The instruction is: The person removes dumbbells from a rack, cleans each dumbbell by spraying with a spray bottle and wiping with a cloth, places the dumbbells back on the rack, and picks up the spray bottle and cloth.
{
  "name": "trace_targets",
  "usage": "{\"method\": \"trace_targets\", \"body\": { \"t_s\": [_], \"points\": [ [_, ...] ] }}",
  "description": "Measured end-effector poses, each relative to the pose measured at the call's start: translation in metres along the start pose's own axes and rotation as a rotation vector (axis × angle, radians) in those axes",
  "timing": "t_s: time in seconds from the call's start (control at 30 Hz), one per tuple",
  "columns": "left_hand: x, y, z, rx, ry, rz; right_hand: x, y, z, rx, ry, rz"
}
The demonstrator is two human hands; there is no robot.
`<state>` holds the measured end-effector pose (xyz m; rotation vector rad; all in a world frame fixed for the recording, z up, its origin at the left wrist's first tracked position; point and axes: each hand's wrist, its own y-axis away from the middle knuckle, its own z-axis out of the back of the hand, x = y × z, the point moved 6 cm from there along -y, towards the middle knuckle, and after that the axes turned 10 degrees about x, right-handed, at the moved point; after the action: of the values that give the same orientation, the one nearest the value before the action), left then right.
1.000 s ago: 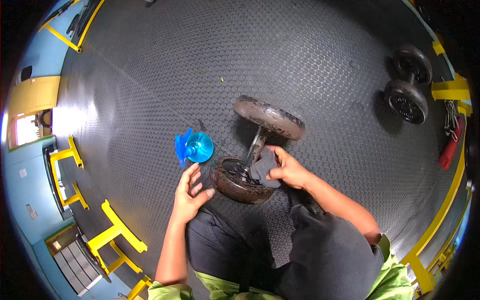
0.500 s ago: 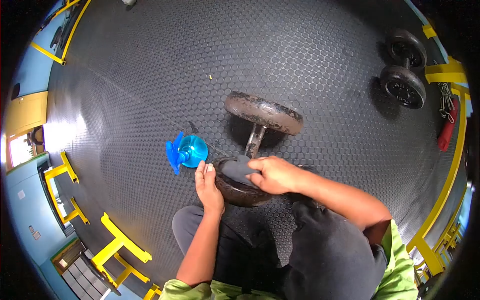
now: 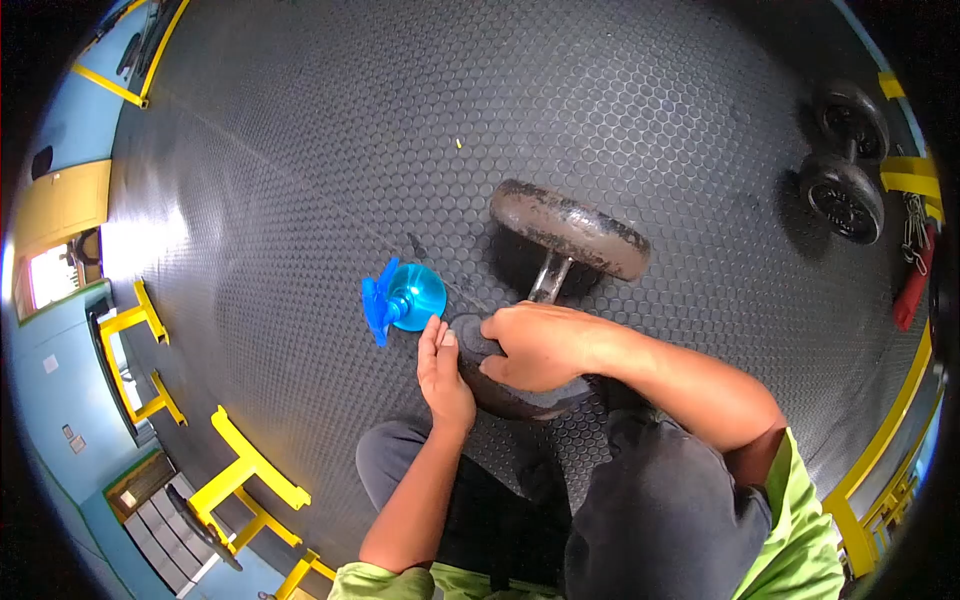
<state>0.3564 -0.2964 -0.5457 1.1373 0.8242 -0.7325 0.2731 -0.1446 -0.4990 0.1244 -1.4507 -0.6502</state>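
Note:
A worn dumbbell (image 3: 572,228) with brown-black round ends and a metal bar lies on the black floor in front of me. My right hand (image 3: 540,345) grips a dark grey cloth (image 3: 474,340) and presses it on the near end, covering much of it. At the left rim of that end rests my left hand (image 3: 443,380), its fingers held together and pointing up, with the palm against the weight. Just beyond my left fingertips is a spray bottle (image 3: 418,297) with clear blue body and blue trigger head, lying on its side.
Another dumbbell (image 3: 845,200) lies at the far right, near a red object (image 3: 914,285) and a yellow frame (image 3: 885,420). Yellow stands (image 3: 245,470) are at the lower left, along the blue wall. My bent knees are close below the near weight.
My right hand has moved the cloth leftward from beside the bar onto the near end's left part. My left hand has come in from the left to its rim, fingers drawn together.

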Motion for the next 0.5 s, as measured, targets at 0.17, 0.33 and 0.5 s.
{"method": "trace_targets", "body": {
  "t_s": [0.17, 0.33, 0.5],
  "points": [
    [-0.005, 0.002, -0.003, 0.027, 0.021, -0.019, -0.024, -0.067, -0.004, -0.164, -0.03, -0.017],
    [-0.01, -0.001, -0.007, 0.145, 0.015, -0.042, -0.021, -0.019, 0.01, -0.111, -0.042, 0.014],
    [-0.022, -0.001, 0.005, 0.042, -0.346, -0.019, -0.107, 0.068, -0.003, 0.117, -0.197, -0.167]
  ]
}}
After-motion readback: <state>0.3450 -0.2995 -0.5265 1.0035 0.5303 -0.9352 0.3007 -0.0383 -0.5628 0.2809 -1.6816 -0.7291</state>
